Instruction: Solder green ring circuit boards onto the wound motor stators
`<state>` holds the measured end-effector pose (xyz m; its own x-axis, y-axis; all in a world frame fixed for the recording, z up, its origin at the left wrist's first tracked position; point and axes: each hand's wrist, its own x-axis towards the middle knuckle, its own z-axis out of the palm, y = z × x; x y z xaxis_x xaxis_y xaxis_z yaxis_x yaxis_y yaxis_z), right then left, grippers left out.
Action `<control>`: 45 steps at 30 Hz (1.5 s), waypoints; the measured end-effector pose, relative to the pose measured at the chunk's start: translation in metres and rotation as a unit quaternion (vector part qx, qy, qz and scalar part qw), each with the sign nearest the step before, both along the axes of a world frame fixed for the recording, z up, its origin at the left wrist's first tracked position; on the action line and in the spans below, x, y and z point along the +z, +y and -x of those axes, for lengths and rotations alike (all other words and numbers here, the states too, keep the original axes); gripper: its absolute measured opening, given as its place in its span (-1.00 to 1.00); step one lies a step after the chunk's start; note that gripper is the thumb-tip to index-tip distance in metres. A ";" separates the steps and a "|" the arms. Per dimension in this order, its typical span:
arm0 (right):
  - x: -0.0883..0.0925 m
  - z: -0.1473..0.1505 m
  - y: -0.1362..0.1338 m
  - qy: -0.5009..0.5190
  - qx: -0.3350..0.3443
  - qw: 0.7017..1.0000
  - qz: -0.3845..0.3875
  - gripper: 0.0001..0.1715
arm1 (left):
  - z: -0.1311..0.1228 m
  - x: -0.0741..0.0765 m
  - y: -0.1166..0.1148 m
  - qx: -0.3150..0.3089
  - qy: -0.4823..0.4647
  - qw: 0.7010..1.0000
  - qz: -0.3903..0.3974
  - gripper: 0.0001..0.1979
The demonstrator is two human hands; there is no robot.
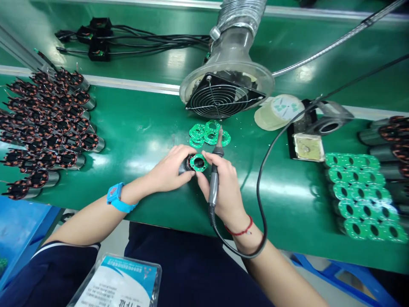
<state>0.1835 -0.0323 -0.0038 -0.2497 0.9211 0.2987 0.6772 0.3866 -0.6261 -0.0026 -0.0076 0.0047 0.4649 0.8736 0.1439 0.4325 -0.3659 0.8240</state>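
My left hand [174,168] is wrapped round a dark cylindrical motor part [184,166] near the middle of the green table. A green ring-shaped circuit board [198,163] sits at the open end of that part. Thumb and forefinger of my right hand [223,181] pinch the board's right edge. The same hand also holds a soldering iron [214,183], its tip pointing away from me over several loose green ring boards [211,132].
A fume hood with a fan [220,102] hangs above the loose boards. Copper-wound motor parts [47,123] crowd the left. Rightward are a round tub [279,111], a soldering stand [308,147], rows of board-topped parts [364,196] and more motor parts [393,145]. The iron's cable [260,187] loops over my right wrist.
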 end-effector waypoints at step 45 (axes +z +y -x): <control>0.001 0.007 0.016 0.001 0.036 0.999 -0.041 -0.47 | 0.006 0.013 0.009 0.078 -0.022 0.991 0.103 -0.94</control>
<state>0.1762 -0.0158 -0.0026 -0.3128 0.8734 0.3733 0.6448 0.4839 -0.5917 -0.0089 0.0011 0.0175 0.3192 0.9473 -0.0283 0.4326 -0.1191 0.8937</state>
